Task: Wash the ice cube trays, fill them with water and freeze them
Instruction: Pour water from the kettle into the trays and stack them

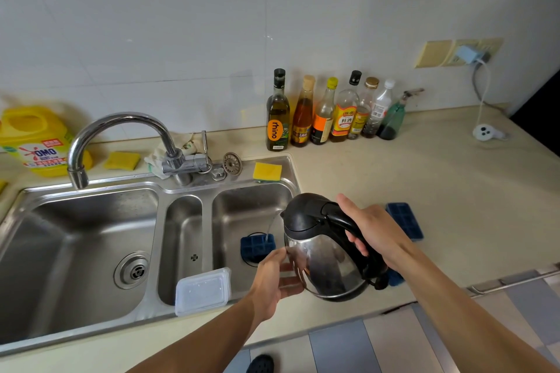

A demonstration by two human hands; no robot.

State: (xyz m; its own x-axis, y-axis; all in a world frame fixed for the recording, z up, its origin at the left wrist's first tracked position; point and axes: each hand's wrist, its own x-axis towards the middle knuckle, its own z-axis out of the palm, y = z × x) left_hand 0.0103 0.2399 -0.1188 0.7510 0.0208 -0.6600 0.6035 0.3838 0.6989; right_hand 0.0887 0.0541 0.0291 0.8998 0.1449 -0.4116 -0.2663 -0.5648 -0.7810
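On my feed, one blue ice cube tray [256, 247] sits down in the right basin of the steel sink [230, 185], over the drain. Its near end is hidden by the kettle [321, 260] and my left hand [269, 281]. A thin thread of water [271, 225] runs from the kettle's spout onto that tray. My right hand [372, 230] is wrapped round the black handle and holds the kettle tilted towards the basin. The left hand sits just beside the kettle's shiny belly with its fingers lightly curved. I cannot tell whether it grips the tray, touches the kettle or holds nothing. A second blue tray [404, 221] lies flat on the beige counter [394, 179], just behind my right wrist and well apart from the first. A clear plastic lid [203, 291] rests on the front edge of the sink, over the narrow middle basin. A yellow sponge [267, 171] lies on the rear rim, near the loose strainer [232, 163] and the curved tap [121, 127]. As for writing, the yellow detergent jug [36, 142] at far left reads "OMO". In the row of bottles against the wall, the dark oil bottle [277, 127] has an orange oval reading something like "rhino". A clear bottle [345, 118] has a yellow label reading "料酒". The other labels are too small to read.
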